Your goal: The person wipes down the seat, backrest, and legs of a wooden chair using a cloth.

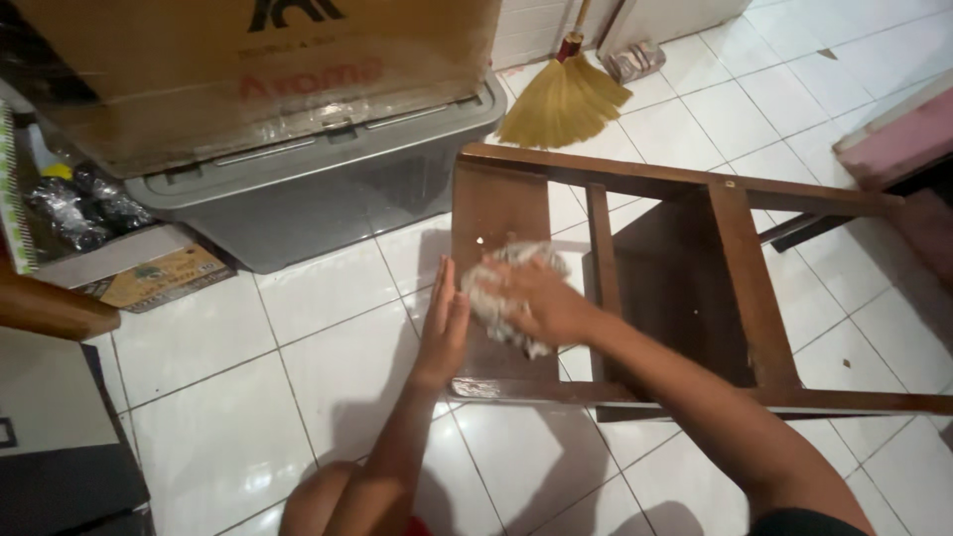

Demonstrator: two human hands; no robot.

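A dark brown wooden chair lies tipped on its side on the white tiled floor. My right hand presses a crumpled grey-white rag against a flat wooden panel of the chair. My left hand lies flat with straight fingers along the panel's left edge, just beside the rag. Both forearms reach in from the bottom of the view.
A grey plastic storage bin with a large cardboard box on top stands behind the chair. A straw broom leans at the back. Small boxes and black bags sit at left. A pink-topped piece of furniture is at right.
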